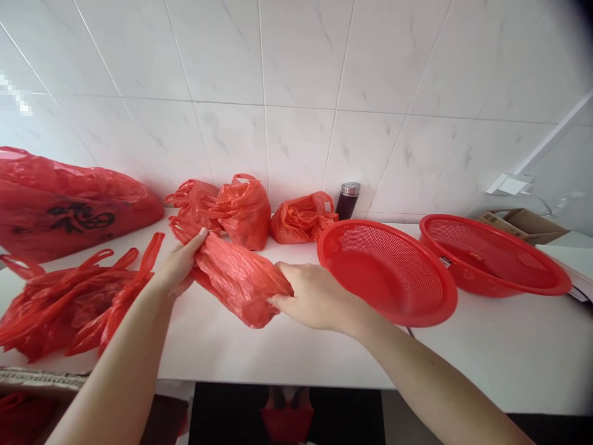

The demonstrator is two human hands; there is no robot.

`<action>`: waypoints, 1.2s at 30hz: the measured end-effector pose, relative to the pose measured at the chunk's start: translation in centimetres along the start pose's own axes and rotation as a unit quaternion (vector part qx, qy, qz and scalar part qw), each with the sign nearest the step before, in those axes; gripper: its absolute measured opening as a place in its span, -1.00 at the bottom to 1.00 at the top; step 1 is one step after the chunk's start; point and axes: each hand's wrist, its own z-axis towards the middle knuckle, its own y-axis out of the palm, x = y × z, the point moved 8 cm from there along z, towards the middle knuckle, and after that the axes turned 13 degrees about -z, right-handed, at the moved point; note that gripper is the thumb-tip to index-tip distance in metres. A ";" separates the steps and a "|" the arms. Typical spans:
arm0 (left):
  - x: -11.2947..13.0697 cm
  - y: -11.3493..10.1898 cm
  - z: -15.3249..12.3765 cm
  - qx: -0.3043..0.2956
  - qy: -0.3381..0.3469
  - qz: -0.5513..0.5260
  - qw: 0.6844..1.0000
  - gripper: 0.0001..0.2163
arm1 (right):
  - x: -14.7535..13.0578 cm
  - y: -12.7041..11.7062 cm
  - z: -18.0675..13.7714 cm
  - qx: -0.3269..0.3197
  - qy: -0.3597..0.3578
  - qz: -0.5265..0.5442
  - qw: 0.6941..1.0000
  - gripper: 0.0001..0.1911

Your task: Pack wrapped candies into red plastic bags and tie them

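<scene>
Both of my hands grip one red plastic bag (236,272), stretched at a slant above the white table. My left hand (185,259) pinches its upper, handle end, thumb on top. Lower down on the right, my right hand (310,293) is closed round the bag's bottom end. What the bag contains, if anything, cannot be made out. Close to the right hand sits a red perforated basket (370,278), with its inside bare to view. Beside my left forearm lies a heap of crumpled red plastic bags (74,303) with loop handles.
Filled red bags (243,210) and a bunched red bag (303,217) stand along the tiled wall. Next to them is a dark flask (347,201). A large red bag (69,210) rests far left. A second red basket (495,256) and a cardboard box (532,224) stand right.
</scene>
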 end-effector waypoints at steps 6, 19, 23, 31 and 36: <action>0.7 0.9 -0.2 -0.010 0.015 -0.017 1.000 -0.74 | 5.0 1.2 -0.7 -0.007 0.095 -0.019 0.995 -0.78; -2.4 11.0 -4.0 -0.220 -0.062 0.221 0.948 -0.63 | 3.7 -4.0 0.6 0.218 -0.006 0.278 0.936 -0.70; -2.4 11.3 -4.2 -0.252 -0.055 0.221 0.941 -0.60 | 3.8 -4.2 1.4 0.225 -0.025 0.264 0.938 -0.91; -0.7 11.2 -4.3 -0.287 -0.017 0.202 0.936 -0.68 | -1.4 -5.8 -2.8 0.220 -0.089 0.202 0.950 -0.88; -0.6 12.3 -4.9 -0.372 -0.021 0.210 0.904 -0.94 | -0.1 -6.0 -2.6 0.262 -0.086 0.256 0.927 -0.89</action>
